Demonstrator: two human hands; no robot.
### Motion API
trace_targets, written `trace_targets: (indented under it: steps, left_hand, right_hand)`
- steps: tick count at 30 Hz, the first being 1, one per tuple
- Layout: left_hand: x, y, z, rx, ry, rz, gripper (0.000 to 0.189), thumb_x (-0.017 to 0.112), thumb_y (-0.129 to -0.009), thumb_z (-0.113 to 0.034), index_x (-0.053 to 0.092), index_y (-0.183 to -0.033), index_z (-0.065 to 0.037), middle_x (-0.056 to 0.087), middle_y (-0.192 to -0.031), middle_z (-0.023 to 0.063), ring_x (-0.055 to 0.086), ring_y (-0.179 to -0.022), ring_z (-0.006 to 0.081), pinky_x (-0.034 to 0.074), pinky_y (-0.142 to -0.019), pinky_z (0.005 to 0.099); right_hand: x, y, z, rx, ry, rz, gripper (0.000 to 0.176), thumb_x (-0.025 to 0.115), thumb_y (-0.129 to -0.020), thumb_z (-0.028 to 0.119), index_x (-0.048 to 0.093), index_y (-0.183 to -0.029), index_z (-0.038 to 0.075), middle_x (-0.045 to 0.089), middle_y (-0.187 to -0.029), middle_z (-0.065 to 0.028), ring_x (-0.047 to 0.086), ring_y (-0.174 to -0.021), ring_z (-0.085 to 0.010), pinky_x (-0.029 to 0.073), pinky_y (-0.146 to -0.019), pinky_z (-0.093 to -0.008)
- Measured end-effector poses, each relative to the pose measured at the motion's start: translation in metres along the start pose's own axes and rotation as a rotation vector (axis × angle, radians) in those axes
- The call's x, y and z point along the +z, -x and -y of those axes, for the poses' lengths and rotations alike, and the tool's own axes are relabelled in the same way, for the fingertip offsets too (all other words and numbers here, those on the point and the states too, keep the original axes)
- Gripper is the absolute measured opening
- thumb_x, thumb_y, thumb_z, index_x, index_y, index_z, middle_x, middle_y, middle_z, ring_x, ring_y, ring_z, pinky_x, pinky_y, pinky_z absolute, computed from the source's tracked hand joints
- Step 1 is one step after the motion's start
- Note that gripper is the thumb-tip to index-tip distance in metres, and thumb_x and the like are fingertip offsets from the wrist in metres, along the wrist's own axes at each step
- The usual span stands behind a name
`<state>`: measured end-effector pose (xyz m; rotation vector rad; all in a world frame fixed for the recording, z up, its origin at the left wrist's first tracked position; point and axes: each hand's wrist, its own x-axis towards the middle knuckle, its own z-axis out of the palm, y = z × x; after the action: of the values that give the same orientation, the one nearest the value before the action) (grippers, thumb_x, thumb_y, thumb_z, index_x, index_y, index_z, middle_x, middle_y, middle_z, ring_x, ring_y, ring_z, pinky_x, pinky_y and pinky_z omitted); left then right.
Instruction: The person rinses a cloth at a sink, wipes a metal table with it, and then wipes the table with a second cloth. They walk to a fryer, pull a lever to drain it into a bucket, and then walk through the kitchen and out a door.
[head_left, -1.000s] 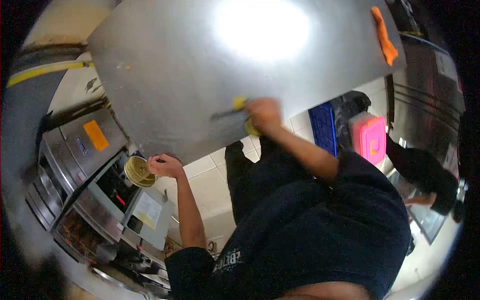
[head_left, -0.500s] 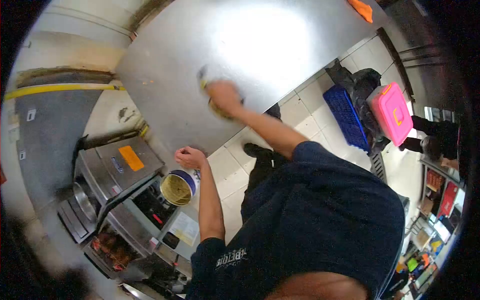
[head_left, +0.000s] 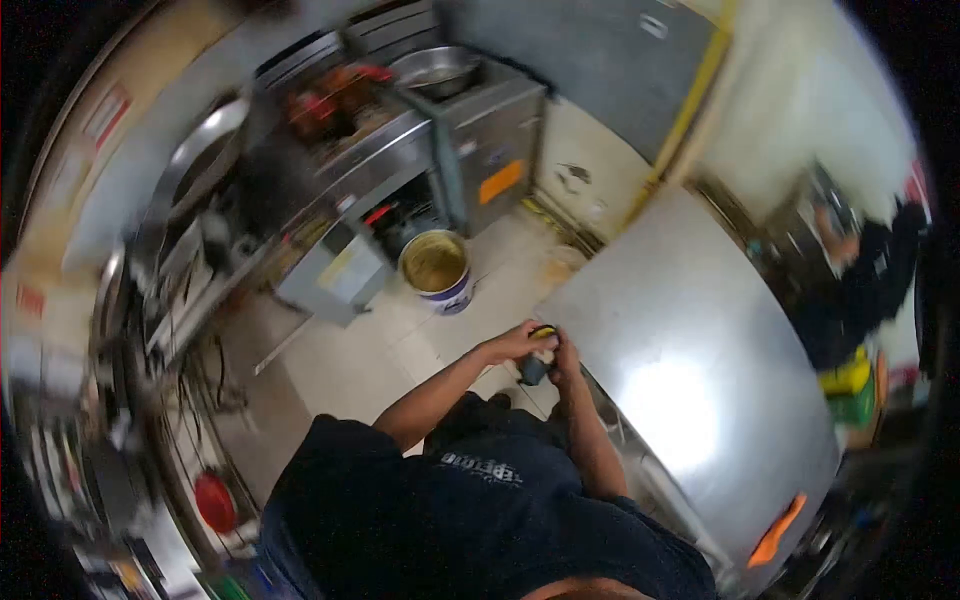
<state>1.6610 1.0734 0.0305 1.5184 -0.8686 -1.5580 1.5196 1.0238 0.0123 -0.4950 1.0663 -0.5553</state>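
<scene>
My left hand [head_left: 515, 342] and my right hand [head_left: 567, 358] meet in front of my body, beside the near left edge of the steel table [head_left: 640, 285]. Between them is a dark cloth with a yellow edge [head_left: 536, 368], bunched up and partly hidden by the fingers. Both hands are closed on it. Past my left hand, a white and blue bucket [head_left: 447, 298] with a yellowish inside stands on the tiled floor.
An orange cloth [head_left: 777, 530] lies at the table's right end. Behind the bucket stand steel kitchen units [head_left: 495, 120], one bearing a metal bowl [head_left: 435, 72]. A wire rack [head_left: 195, 410] with a red item runs along the left. A dark garment [head_left: 860, 290] hangs at right.
My right hand has left the tabletop with the cloth and come to my left hand, which now grips it too. The view has swung left toward the bucket and kitchen units.
</scene>
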Motion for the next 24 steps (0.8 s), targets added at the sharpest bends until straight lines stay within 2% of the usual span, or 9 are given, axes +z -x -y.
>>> trace_targets:
  steps: [4,7,11,13,16,18,20,22,24]
  left_hand:
    - [0.004,0.012,0.002,0.138,-0.177,-0.004,0.058,0.069,-0.081,-0.037,0.049,-0.121,-0.001,0.059,-0.107,0.0083,0.054,-0.097,0.0155,0.045,-0.083,0.0293]
    - [-0.003,0.024,-0.004,0.128,-0.243,-0.075,0.049,0.068,-0.081,-0.032,0.053,-0.116,0.000,0.060,-0.102,0.0078,0.055,-0.092,0.0135,0.046,-0.080,0.0292]
    - [0.001,0.041,-0.008,0.196,-0.094,-0.224,0.033,0.059,-0.089,-0.024,0.054,-0.112,-0.001,0.060,-0.095,0.0067,0.054,-0.087,0.0130,0.045,-0.077,0.0292]
    - [0.002,0.043,-0.011,0.337,-0.007,-0.319,0.034,0.056,-0.092,-0.027,0.052,-0.114,-0.001,0.059,-0.095,0.0073,0.054,-0.088,0.0137,0.043,-0.078,0.0298]
    - [0.017,0.048,-0.044,0.310,-0.023,-0.237,0.034,0.057,-0.091,-0.028,0.052,-0.112,-0.001,0.058,-0.097,0.0075,0.052,-0.090,0.0131,0.042,-0.080,0.0284]
    - [0.045,0.050,-0.071,0.354,0.017,-0.335,0.033,0.061,-0.088,-0.028,0.055,-0.103,0.000,0.056,-0.098,0.0100,0.053,-0.087,0.0187,0.042,-0.080,0.0303]
    - [0.057,0.048,-0.099,0.721,-0.461,-0.596,0.033,0.067,-0.083,-0.028,0.058,-0.097,0.000,0.055,-0.097,0.0129,0.054,-0.088,0.0257,0.043,-0.081,0.0328]
    - [0.069,0.046,-0.121,0.624,-0.397,-0.588,0.032,0.070,-0.078,-0.027,0.060,-0.090,0.001,0.053,-0.096,0.0147,0.053,-0.091,0.0306,0.044,-0.081,0.0351]
    - [0.081,0.040,-0.133,0.769,-0.652,-0.652,0.032,0.071,-0.078,-0.029,0.061,-0.086,0.001,0.053,-0.095,0.0137,0.053,-0.091,0.0295,0.044,-0.079,0.0352]
  right_hand:
    - [-0.014,0.012,0.017,0.176,-0.121,0.363,0.026,0.053,-0.087,0.024,0.057,-0.104,0.005,0.061,-0.094,-0.0093,0.058,-0.081,-0.0221,0.048,-0.074,-0.0362]
    - [-0.031,0.005,0.022,0.195,0.199,0.567,0.031,0.053,-0.087,0.021,0.055,-0.113,0.004,0.060,-0.109,-0.0103,0.057,-0.102,-0.0241,0.046,-0.088,-0.0420]
    - [-0.038,0.012,0.041,0.232,0.313,0.465,0.038,0.057,-0.086,0.021,0.052,-0.119,0.002,0.059,-0.115,-0.0096,0.056,-0.106,-0.0244,0.045,-0.092,-0.0406]
    - [-0.036,0.028,0.072,0.268,-0.083,0.592,0.045,0.061,-0.084,0.021,0.050,-0.123,0.002,0.058,-0.119,-0.0106,0.055,-0.110,-0.0236,0.042,-0.097,-0.0383]
    - [-0.043,0.046,0.104,-0.057,-0.137,0.515,0.050,0.064,-0.081,0.018,0.048,-0.125,0.001,0.058,-0.117,-0.0117,0.058,-0.104,-0.0246,0.048,-0.089,-0.0381]
    - [-0.059,0.051,0.125,-0.268,-0.162,0.553,0.056,0.066,-0.078,0.008,0.042,-0.129,0.003,0.056,-0.120,-0.0124,0.056,-0.107,-0.0253,0.046,-0.092,-0.0379]
    - [-0.073,0.072,0.152,-0.436,-0.047,0.522,0.063,0.067,-0.075,-0.001,0.039,-0.131,0.003,0.056,-0.120,-0.0146,0.055,-0.108,-0.0271,0.046,-0.093,-0.0380]
    - [-0.096,0.091,0.176,-0.428,0.069,0.522,0.070,0.068,-0.073,-0.005,0.035,-0.134,0.002,0.055,-0.119,-0.0171,0.055,-0.108,-0.0288,0.047,-0.092,-0.0381]
    - [-0.115,0.110,0.191,-0.470,0.130,0.534,0.080,0.075,-0.073,0.006,0.031,-0.139,0.001,0.056,-0.118,-0.0175,0.056,-0.107,-0.0284,0.046,-0.093,-0.0385]
